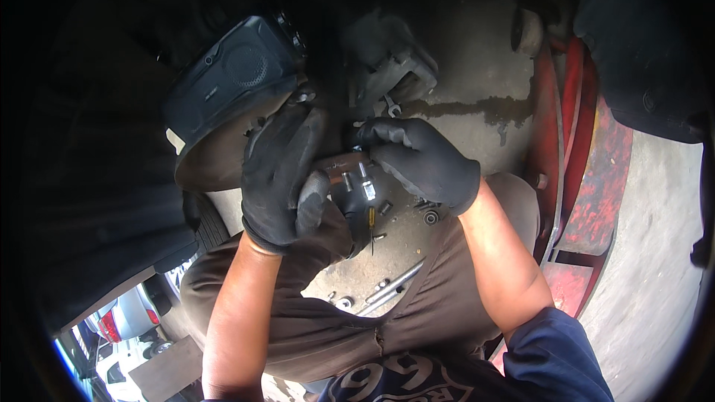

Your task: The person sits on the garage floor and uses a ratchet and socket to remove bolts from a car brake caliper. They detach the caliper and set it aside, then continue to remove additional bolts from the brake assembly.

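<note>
Item: my left hand (pixel 279 171), gloved in black, fingers straight; I could not tell whether it gripped anything. Item: my right hand (pixel 424 158), likewise gloved, fingers curled; what it held was hidden. Item: one brown metal piece (pixel 348 160), which lay between my hands (partly covered). Item: one dark box (pixel 242 67) with a round grille, its inside unseen. Item: one yellow-handled screwdriver (pixel 372 217), which lay nearer me
</note>
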A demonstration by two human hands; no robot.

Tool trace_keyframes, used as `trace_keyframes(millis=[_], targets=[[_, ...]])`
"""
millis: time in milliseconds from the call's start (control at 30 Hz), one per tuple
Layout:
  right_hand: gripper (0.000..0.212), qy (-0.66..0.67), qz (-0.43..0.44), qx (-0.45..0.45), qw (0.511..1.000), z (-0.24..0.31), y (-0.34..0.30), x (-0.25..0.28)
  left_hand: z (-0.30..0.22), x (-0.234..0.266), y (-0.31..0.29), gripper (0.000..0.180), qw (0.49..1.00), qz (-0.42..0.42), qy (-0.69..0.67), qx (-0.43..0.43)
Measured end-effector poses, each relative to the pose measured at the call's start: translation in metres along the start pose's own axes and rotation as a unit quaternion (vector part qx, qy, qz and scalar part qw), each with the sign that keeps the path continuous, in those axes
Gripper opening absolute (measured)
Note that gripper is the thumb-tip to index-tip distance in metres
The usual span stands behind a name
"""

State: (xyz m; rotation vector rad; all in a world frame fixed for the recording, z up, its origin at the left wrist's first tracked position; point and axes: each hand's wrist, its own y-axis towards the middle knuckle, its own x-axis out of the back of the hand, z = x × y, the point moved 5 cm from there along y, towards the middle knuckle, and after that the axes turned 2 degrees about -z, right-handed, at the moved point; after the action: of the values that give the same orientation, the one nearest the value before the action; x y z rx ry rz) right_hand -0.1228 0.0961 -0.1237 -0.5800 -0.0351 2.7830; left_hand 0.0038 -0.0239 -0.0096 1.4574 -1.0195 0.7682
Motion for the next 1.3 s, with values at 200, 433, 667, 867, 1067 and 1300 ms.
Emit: trace_keyframes(millis=[200,433,667,867,1067,1300], targets=[[0.028,0.029,0.009,-0.057,0.998,-0.004,0.006,0.005,-0.052,0.033,-0.003,0.05,0.993,-0.08,-0.069,0.054],[0.022,0.089,0.077,-0.125,0.985,-0.01,0.032,0.017,-0.085,-0.027,-0.067,0.03,0.844,0.064,-0.336,0.413],[0.022,0.074,0.081,-0.129,0.986,-0.01,0.037,0.016,-0.085,-0.071,-0.074,0.044,0.491,0.033,-0.652,0.577],[0.014,-0.004,0.075,-0.111,0.991,-0.003,0.035,0.01,-0.079,-0.076,-0.076,0.04,0.491,0.027,-0.62,0.612],[0.017,0.079,0.083,-0.072,0.991,-0.005,0.035,0.017,-0.077,-0.079,-0.074,0.033,0.483,0.039,-0.634,0.602],[0.025,0.137,0.1,-0.119,0.978,-0.016,0.031,0.017,-0.074,-0.076,-0.068,0.033,0.563,0.086,-0.586,0.576]])
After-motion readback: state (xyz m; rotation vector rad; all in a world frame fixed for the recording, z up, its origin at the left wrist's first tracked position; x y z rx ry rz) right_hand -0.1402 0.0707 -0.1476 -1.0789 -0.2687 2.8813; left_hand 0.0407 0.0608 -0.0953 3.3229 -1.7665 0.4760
